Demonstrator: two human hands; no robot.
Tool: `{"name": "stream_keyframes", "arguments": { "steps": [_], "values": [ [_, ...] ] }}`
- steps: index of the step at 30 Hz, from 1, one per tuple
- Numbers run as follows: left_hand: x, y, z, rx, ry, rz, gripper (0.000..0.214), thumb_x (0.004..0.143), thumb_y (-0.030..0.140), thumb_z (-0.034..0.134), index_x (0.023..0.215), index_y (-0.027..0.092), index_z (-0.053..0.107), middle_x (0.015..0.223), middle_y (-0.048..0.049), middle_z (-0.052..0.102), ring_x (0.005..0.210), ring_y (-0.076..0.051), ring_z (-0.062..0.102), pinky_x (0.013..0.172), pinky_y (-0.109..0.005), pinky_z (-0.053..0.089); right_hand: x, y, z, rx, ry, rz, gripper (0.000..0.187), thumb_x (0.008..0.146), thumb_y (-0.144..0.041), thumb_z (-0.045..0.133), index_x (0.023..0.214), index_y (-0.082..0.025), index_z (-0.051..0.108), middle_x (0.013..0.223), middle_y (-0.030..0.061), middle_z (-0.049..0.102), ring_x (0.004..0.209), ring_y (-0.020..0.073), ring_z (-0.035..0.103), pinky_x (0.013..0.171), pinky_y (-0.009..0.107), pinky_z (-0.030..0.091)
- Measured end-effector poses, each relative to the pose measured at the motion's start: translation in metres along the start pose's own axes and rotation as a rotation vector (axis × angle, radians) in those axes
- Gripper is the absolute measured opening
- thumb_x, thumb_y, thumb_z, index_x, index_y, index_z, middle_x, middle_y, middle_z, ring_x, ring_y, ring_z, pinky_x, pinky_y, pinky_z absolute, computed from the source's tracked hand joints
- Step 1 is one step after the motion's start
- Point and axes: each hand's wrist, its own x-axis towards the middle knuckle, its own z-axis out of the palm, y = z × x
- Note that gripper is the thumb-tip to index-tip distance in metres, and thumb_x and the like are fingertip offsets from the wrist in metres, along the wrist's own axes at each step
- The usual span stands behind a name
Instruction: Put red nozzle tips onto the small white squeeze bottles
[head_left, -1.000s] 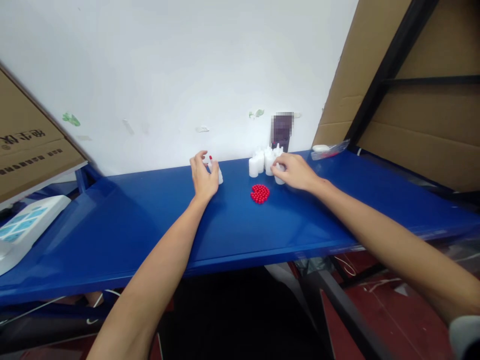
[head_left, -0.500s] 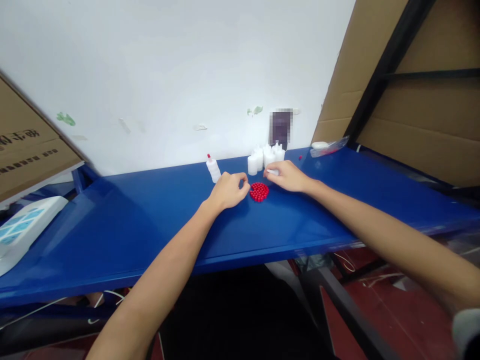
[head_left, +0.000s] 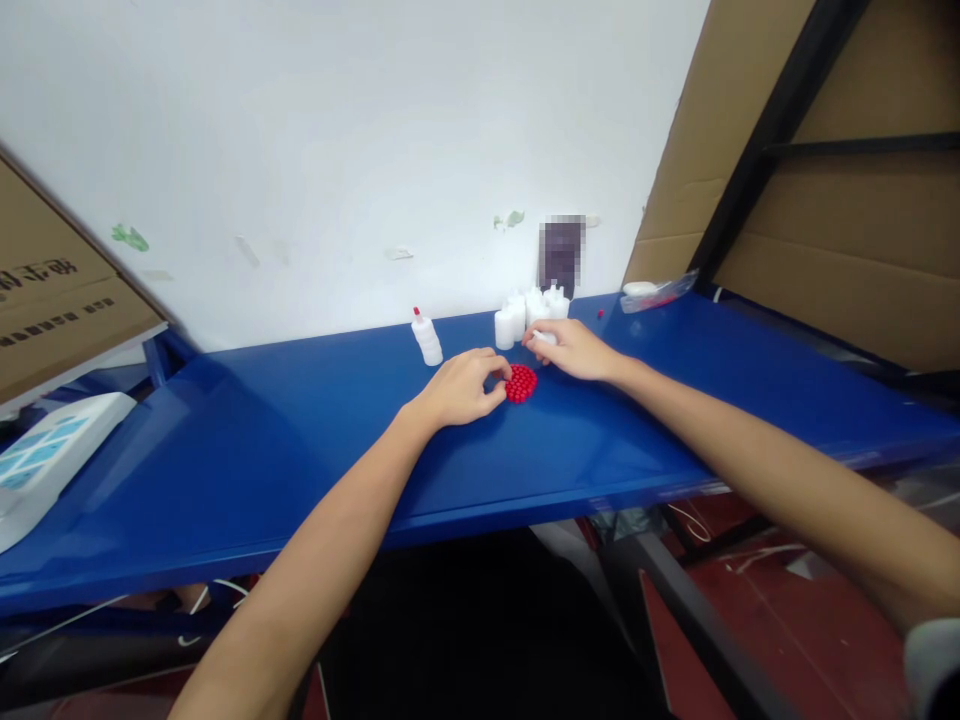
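Observation:
A small pile of red caps [head_left: 523, 384] lies on the blue table [head_left: 300, 440]. My left hand [head_left: 459, 386] rests at the pile's left edge, thumb and fingers pinched against the caps. My right hand [head_left: 573, 348] is curled round a small white bottle [head_left: 544, 339] lying just behind the pile. A cluster of uncapped white bottles [head_left: 525, 314] stands behind it near the wall. One white bottle with a red cap [head_left: 427, 338] stands alone to the left.
A white scale with blue buttons [head_left: 45, 455] sits at the table's left end under a cardboard box [head_left: 52, 290]. A clear plastic bag [head_left: 656, 293] lies at the back right. Cardboard and a black frame [head_left: 780, 130] stand on the right. A single red cap [head_left: 600, 314] lies loose.
My left hand let go of the red-capped bottle, left it standing, and moved right to the red caps. My right hand drew a white bottle from the cluster toward the pile.

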Motion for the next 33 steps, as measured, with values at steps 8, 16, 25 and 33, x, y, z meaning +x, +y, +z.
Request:
{"name": "stream_keyframes", "arguments": {
  "steps": [8, 16, 25, 33],
  "values": [
    [-0.0006, -0.0003, 0.0017, -0.006, -0.007, 0.027, 0.026, 0.079, 0.013, 0.054, 0.096, 0.018, 0.072, 0.096, -0.0052, 0.069, 0.084, -0.019, 0.063, 0.08, -0.034, 0.051, 0.0001, -0.0005, -0.0028, 0.016, -0.043, 0.005, 0.023, 0.087, -0.032, 0.053, 0.091, -0.015, 0.069, 0.076, 0.0041, 0.071, 0.068, 0.0189, 0.065, 0.073, 0.032, 0.048],
    [-0.0009, 0.0024, 0.0013, -0.015, -0.015, 0.019, 0.02, 0.08, 0.02, 0.061, 0.096, 0.018, 0.073, 0.099, -0.0064, 0.069, 0.086, -0.02, 0.065, 0.082, -0.035, 0.053, -0.0003, -0.0016, -0.0041, 0.061, -0.068, 0.056, 0.022, 0.087, -0.033, 0.055, 0.09, -0.016, 0.069, 0.069, 0.0009, 0.068, 0.066, 0.0184, 0.067, 0.072, 0.032, 0.05],
    [-0.0001, -0.0018, 0.0037, -0.036, -0.004, 0.023, 0.018, 0.08, 0.02, 0.064, 0.095, 0.018, 0.075, 0.099, -0.0058, 0.071, 0.085, -0.019, 0.066, 0.081, -0.034, 0.054, 0.0001, -0.0018, -0.0038, 0.085, -0.083, 0.075, 0.022, 0.086, -0.033, 0.056, 0.09, -0.016, 0.068, 0.071, 0.0015, 0.068, 0.065, 0.018, 0.066, 0.072, 0.032, 0.051],
    [0.0012, -0.0043, 0.0054, -0.096, 0.018, 0.055, 0.016, 0.081, 0.015, 0.062, 0.089, 0.017, 0.076, 0.096, -0.0059, 0.074, 0.083, -0.018, 0.068, 0.081, -0.034, 0.054, -0.0007, -0.005, -0.0043, 0.084, -0.085, 0.062, 0.021, 0.086, -0.032, 0.055, 0.089, -0.016, 0.068, 0.07, 0.0014, 0.068, 0.066, 0.0184, 0.066, 0.074, 0.033, 0.05]
  ]
}}
